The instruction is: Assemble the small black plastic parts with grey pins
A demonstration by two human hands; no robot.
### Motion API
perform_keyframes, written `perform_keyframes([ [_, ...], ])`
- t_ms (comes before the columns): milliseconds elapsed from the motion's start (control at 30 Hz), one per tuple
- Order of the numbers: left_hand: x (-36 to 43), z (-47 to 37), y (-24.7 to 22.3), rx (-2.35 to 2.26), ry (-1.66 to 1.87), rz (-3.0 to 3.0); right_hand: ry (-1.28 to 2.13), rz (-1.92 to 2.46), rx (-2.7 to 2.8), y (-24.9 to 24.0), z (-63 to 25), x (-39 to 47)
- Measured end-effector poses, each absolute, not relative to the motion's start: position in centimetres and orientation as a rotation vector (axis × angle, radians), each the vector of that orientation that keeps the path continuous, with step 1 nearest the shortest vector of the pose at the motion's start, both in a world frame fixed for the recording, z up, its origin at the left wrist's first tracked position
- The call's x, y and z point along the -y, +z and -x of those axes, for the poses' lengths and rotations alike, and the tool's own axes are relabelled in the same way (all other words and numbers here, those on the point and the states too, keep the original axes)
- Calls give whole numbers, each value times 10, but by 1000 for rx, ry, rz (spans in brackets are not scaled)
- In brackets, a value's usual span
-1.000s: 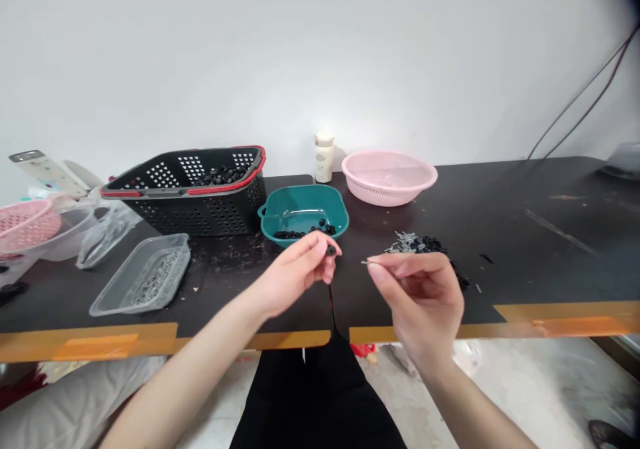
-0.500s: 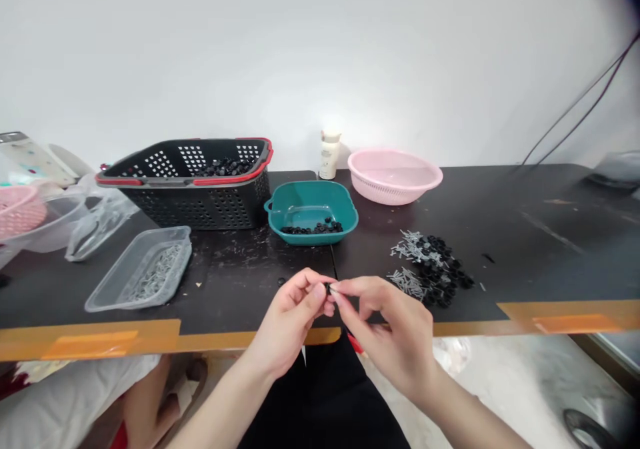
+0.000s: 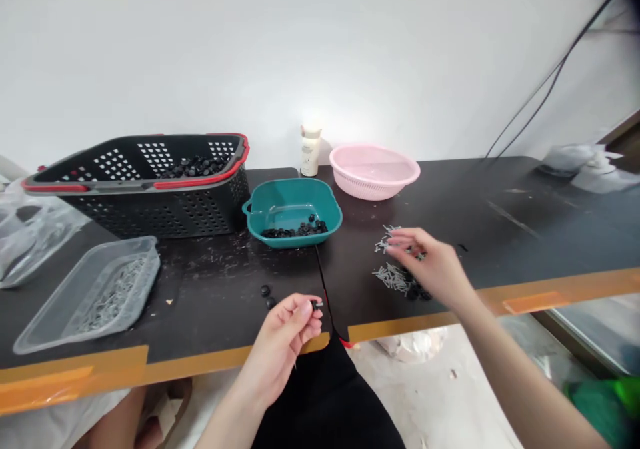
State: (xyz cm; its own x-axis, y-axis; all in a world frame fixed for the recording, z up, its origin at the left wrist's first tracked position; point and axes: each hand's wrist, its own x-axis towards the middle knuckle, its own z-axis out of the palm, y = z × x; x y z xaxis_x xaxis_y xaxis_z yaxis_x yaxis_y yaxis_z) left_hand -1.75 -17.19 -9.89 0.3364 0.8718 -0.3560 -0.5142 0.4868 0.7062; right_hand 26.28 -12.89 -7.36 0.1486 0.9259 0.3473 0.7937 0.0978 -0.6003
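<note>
Left hand [image 3: 287, 337]: at six o'clock (positions are read from the teal tub, twelve being toward the wall). Thumb and forefinger closed in a pinch; held between them, one small black piece [image 3: 315, 305] with a pale pin jutting toward three o'clock. Remaining fingers curled.

Right hand [image 3: 431, 260]: between three and four o'clock, partly opened, thumb and forefinger a little apart over the loose pins; contact with them is unclear.

Loose pins [image 3: 391, 278]: grey, in two clumps at four o'clock, partly covered by the right hand. Heaped against them, loose black pieces [image 3: 418, 292], largely hidden under the same hand.

Teal tub [image 3: 293, 197]: loop handle at nine o'clock; a scatter of black parts [image 3: 300, 229] inside, mostly along the six o'clock side.

Stray pieces [image 3: 265, 290]: two, black, between six and seven o'clock, one just beside the left hand.

Clear tray [image 3: 55, 309]: plastic, at eight o'clock, bearing a layer of grey pins [image 3: 113, 295].

Black basket [image 3: 165, 212]: perforated, red-trimmed, between nine and ten o'clock, with black pieces heaped inside.

Pink basin [image 3: 367, 187]: at two o'clock. Pale bottle [image 3: 310, 152]: upright, between twelve and one.

Desk [image 3: 215, 272]: dark, brown tape [image 3: 395, 327] along its near edge.
</note>
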Motion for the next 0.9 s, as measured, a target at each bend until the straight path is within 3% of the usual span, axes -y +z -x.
perform_keyframes([
  [167,170,20,-106,-768,992,-507,248,1900,1674,-83,-333,79],
  [533,172,19,-112,-814,1025,-507,416,1920,1600,-87,-331,74],
  [900,178,6,-69,-924,1282,-1036,954,1068,1635,-46,-211,155],
])
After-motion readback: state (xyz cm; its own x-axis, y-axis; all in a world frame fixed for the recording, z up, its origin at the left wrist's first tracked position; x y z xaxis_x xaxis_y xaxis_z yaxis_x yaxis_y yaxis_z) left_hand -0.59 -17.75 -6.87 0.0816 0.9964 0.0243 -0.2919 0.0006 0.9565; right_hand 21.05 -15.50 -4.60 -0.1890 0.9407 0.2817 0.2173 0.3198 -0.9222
